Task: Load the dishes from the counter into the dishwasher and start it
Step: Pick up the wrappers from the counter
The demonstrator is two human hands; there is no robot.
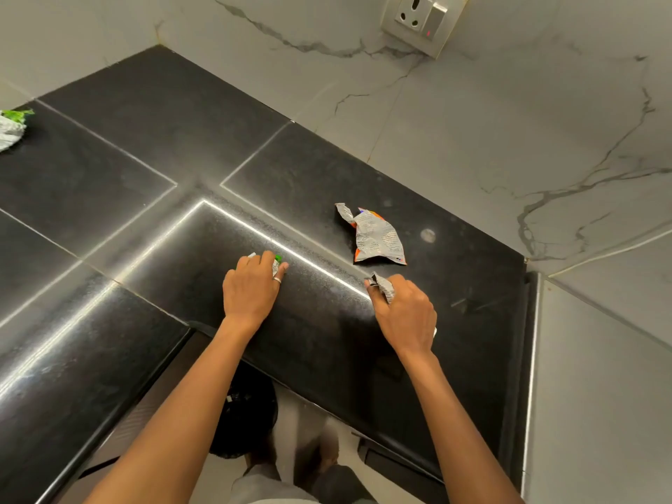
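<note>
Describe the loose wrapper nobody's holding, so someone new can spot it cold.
On the black counter, below the wall socket, look beyond the right hand. The orange-edged wrapper lies there untouched. Its orange trim and printed silver face set it apart from the silver scrap in that hand, the green-tipped scrap under the left hand and the green-and-white wrapper at far left.

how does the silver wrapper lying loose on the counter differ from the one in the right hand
The silver and orange foil wrapper lies loose on the black stone counter, untouched; the crumpled silver foil scrap is held in the right hand. The loose wrapper is spread fairly flat, showing print and orange edges; the held scrap is bunched and partly hidden by fingers. Both are shiny foil.
</note>
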